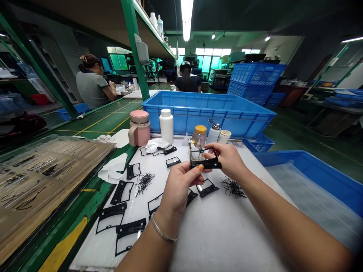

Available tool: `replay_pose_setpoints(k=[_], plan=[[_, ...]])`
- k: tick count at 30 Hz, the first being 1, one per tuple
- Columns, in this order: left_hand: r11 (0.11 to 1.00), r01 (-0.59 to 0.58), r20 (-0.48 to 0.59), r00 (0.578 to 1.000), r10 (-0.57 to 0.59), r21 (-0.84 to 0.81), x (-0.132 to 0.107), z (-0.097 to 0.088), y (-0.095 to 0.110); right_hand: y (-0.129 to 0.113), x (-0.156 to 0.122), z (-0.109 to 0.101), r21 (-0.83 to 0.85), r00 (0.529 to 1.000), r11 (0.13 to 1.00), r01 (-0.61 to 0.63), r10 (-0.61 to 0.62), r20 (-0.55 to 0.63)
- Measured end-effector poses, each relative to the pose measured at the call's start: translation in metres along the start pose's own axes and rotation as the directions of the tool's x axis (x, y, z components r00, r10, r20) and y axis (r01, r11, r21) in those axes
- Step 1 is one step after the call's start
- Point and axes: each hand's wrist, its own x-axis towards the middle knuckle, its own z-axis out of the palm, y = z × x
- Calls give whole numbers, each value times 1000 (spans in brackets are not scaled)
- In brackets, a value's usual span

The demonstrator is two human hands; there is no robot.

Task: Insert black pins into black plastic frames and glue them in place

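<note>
Black plastic frame [205, 163] pinched between both hands, at 12 o'clock from the wrists, over the white sheet [227, 234]. Left hand [178, 187]: thumb and fingers closed on the near edge. Right hand [227, 160]: fingertips pressed on the far end. Around ten loose frames [121, 192] lying unstacked at 10 o'clock. Thin black scraps [144, 183] heaped at 11 o'clock, a second heap [232, 187] at 2 o'clock. Stacked pile of finished frames: none in view.

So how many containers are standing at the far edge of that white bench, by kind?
Pink-lidded flask: 1
White plastic bottle: 1
Yellow-lidded jar: 1
Metal-topped dispenser bottle: 1
Cream-capped container: 1
Total: 5
</note>
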Motion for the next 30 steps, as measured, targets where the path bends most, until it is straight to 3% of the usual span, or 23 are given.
replay_pose_setpoints(k=[7,10,14,17,19,21,22,27,30], plan=[[1000,0,-6,1000,-1,-10,1,1,1,-4,2,21,-18,993,998,55,-53,106],[1000,-15,-1,1000,15,16,1,1,0,-5,1,22,10,998,998,68,-69,13],[996,-52,-5,999,52,69,1,0,-1,-10,0,13,89,968,991,98,-74,-242],[988,-76,0,997,76,136,1,1,-2,-19,-5,-5,209,883,962,175,-60,-465],[980,-81,2,997,82,181,0,1,-3,-27,-12,-18,320,781,900,294,-33,-624],[973,-83,13,997,82,214,0,3,-3,-36,-22,-28,413,699,812,413,8,-715],[971,-84,21,996,82,224,0,3,-4,-41,-28,-30,449,693,778,440,24,-721],[963,-101,59,994,89,250,-1,5,-6,-52,-56,-25,627,824,719,301,135,-550],[953,-105,66,994,90,285,-1,5,-8,-47,-62,-15,650,857,717,254,145,-495]])
